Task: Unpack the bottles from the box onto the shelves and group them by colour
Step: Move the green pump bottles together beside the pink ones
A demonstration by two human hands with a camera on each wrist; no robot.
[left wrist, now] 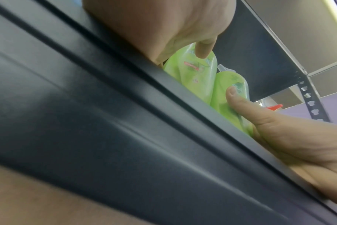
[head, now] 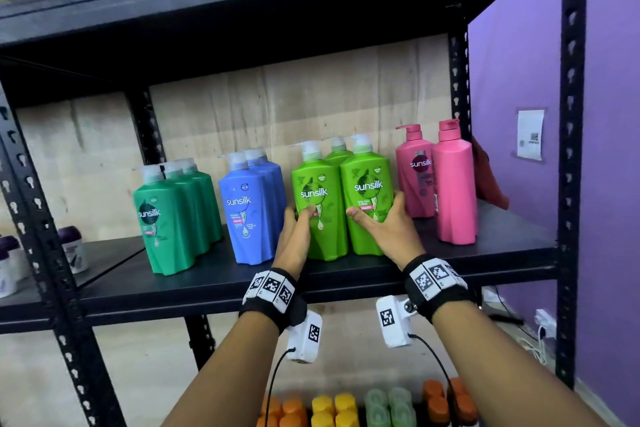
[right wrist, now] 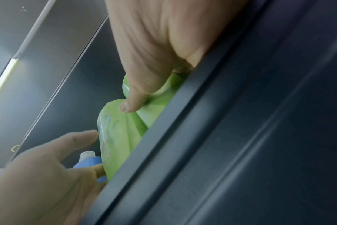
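Two light green pump bottles stand side by side at the front of the black shelf (head: pixel 491 253), with a third behind them. My left hand (head: pixel 299 218) grips the left light green bottle (head: pixel 320 218), thumb on its front and fingers round its left side. My right hand (head: pixel 377 215) grips the right light green bottle (head: pixel 369 180) the same way from the right. In the left wrist view my left thumb (left wrist: pixel 204 50) presses the left bottle (left wrist: pixel 190 73). The right wrist view has my right thumb (right wrist: pixel 129 105) on the right bottle (right wrist: pixel 156 103).
On the same shelf stand three dark green bottles (head: pixel 169 215), two blue bottles (head: pixel 249 208) and two pink bottles (head: pixel 450 184), with an orange object (head: pixel 491 180) behind the pink ones. Orange, yellow and pale green caps (head: pixel 346 406) fill the shelf below. Small purple-capped bottles (head: pixel 72 246) stand far left.
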